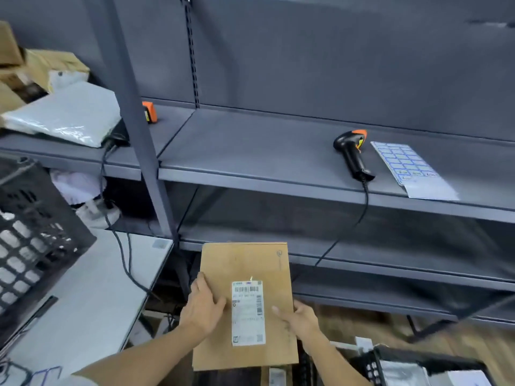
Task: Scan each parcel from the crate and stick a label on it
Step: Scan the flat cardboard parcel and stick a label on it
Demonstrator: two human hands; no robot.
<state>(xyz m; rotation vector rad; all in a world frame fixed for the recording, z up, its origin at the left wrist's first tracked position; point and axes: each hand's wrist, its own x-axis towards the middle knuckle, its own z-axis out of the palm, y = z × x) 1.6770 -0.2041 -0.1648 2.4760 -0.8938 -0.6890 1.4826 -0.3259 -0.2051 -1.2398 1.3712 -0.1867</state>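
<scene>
Grey metal shelving (278, 151) fills the background, with a white table (92, 296) at near left. One flat brown parcel (245, 302) is held face up in front of the lower shelves, near the bottom centre of the view. The left hand (202, 307) is closed on its left edge, thumb lying on the top face and fingers hidden underneath. The right hand (298, 319) clamps the right edge in the same way, thumb on top and pointing toward the one white shipping label (248, 313) stuck on the parcel's face. The label carries barcodes; its print is too small to read. The parcel's near edge overlaps dark objects below that cannot be identified.

On the middle shelf, far right, lie one black and orange scanner (352, 154) and, just beside it on the right, one sheet of stickers (409, 165) with blue-edged cells; the sheet's near end overhangs the shelf edge. The scanner's cable (365, 201) drops over the shelf front. A second orange object (149, 112) sits farther left on the same shelf, partly hidden by the upright post.

At left, one black lattice crate (33, 238) is cut off by the frame edge. Beyond it, one grey plastic mailer (69, 115) rests on the shelf, with several cardboard boxes (41, 65) piled behind, blurred. At bottom right, another black container (426, 369) is partly visible, its contents unclear.
</scene>
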